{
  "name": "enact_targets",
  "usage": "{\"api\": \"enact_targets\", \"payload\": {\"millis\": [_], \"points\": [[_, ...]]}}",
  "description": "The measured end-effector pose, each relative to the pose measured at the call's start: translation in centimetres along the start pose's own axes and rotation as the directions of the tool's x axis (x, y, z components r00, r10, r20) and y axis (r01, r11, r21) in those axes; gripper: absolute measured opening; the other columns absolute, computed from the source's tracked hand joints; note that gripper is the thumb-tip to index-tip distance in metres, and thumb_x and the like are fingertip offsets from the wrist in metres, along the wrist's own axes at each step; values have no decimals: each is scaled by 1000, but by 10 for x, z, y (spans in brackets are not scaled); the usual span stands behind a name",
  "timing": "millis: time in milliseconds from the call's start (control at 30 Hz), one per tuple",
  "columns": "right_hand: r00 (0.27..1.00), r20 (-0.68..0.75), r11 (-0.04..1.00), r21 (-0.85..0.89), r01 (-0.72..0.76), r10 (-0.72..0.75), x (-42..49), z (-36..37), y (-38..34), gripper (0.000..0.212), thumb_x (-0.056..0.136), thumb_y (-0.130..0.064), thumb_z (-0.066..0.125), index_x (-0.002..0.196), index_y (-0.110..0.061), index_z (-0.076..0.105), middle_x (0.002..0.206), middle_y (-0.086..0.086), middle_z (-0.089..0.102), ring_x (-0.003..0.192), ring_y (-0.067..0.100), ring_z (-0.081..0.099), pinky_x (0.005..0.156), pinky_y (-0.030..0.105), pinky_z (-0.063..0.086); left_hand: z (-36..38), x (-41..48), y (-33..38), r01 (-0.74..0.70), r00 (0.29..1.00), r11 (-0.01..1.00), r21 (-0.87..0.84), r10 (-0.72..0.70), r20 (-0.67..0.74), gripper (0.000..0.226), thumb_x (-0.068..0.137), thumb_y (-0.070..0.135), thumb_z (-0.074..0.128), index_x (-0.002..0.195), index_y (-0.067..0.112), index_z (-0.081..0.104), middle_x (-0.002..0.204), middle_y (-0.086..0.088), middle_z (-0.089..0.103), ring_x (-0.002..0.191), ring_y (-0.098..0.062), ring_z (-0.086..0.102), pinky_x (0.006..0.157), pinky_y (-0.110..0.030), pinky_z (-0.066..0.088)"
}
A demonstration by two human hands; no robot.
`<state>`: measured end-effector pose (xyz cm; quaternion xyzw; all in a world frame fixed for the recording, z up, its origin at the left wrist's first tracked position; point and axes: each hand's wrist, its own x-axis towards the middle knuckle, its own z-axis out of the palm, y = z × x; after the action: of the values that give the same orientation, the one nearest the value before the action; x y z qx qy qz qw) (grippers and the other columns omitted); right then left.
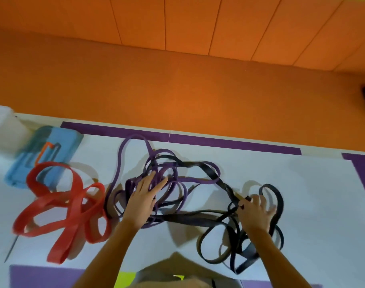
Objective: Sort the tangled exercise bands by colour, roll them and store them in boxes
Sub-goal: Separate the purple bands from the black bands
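On white tabletop: bands part-sorted, both hands in the tangle

Behind the table, an orange wall [177,90] fills the top half of the view. The white tabletop [291,183], w/ purple strips along its edges, carries everything else. Red bands [73,206] lie in a loose pile of their own at left, just beside the tangle. Purple bands [198,181] sit centre and black bands [187,219] centre-right, the two colours looped thru each other. A blue box [59,142], blurred, lies at far left behind the red pile, w/ a pale blurred container [3,125] at the frame edge next to it. Left hand [144,196] rests flat on the purple loops, fingers straight and spread, gripping nothing. Right hand [256,213] is over the black loops: thumb & forefinger pinch a black strand, other fingers splayed.
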<state>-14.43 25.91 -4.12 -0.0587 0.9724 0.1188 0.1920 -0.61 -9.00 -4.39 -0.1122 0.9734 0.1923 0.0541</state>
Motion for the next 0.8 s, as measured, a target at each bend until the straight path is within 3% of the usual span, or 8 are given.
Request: {"api": "enact_targets", "payload": {"millis": [100,200,267,333,400,533,633,800], "points": [[999,-30,995,88,42,-39,-13,0,-23,30,105,-42,47,131,-43,61,166,0,27,159,28,6,123,68,4,-5,-13,-11,-26,985,988,-151,0,-173,92,94,5,75,164,44,30,177,-1,14,148,-15,44,96,-21,57],[979,-110,957,219,191,-170,-27,3,-57,27,102,-32,55,127,-36,65,162,2,35,158,27,15,126,60,14,-9,-22,-27,91,933,915,-392,-216,-288,76,95,0,72,157,37,47,175,4,18,139,5,38,96,-2,42],[949,-149,909,277,310,-278,-36,6,-84,26,101,-29,58,125,-32,67,155,0,44,152,24,29,122,51,26,-8,-24,-40,145,882,824,-548,-358,-305,61,99,4,69,151,31,54,168,4,34,146,-7,42,113,-26,48],[905,-142,843,330,424,-400,-43,9,-111,27,102,-29,55,127,-32,65,146,-6,50,142,18,41,116,39,36,-7,-25,-50,181,846,709,-681,-465,-259,49,99,6,68,142,29,59,148,3,54,132,-20,59,108,-49,56],[845,-116,765,374,524,-522,-50,9,-133,27,102,-32,55,127,-30,65,137,-9,57,130,15,52,108,34,44,-9,-27,-55,221,815,542,-811,-559,-151,44,99,7,70,136,30,62,135,6,63,119,-18,67,102,-50,58],[722,21,664,411,624,-692,-64,10,-164,39,99,-47,60,135,-32,59,130,-7,63,117,15,61,100,34,50,-14,-25,-62,289,741,178,-940,-664,102,36,100,16,73,134,23,63,135,-1,67,122,-22,68,107,-50,56],[714,52,681,359,638,-698,-68,15,-174,44,96,-48,65,135,-30,60,125,-6,62,113,15,62,97,34,52,-15,-22,-62,336,708,-31,-941,-651,274,29,106,12,59,134,19,61,134,-10,67,115,-26,69,105,-49,57],[741,49,690,410,597,-670,-67,15,-178,22,89,-36,69,109,-25,67,109,-7,60,94,18,64,84,35,55,-17,-16,-54,435,728,-26,-900,-578,369,31,108,-7,41,115,7,68,118,-32,67,112,-45,66,101,-58,57]]}}
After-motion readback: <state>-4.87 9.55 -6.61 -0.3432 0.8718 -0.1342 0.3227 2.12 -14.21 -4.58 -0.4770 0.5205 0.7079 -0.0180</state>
